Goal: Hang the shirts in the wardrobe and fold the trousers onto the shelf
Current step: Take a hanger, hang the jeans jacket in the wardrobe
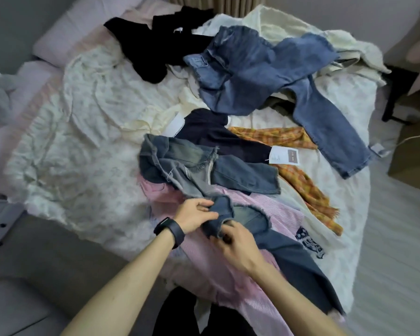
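I see my left hand (195,215) and right hand (238,248) both pinching the frayed denim garment (222,209) above the pink shirt (211,270); the right fingertips are mostly hidden under denim.

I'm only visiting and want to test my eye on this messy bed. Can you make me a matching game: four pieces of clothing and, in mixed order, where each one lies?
Clothing:
1. frayed denim piece
2. black garment
3. orange plaid cloth
4. pink striped shirt

Places:
A. far end of the bed, left of the blue jeans
B. gripped by the left hand and the right hand
C. beneath the denim, nearest the person
D. right of centre, partly under a navy garment

Pairs: 1-B, 2-A, 3-D, 4-C.
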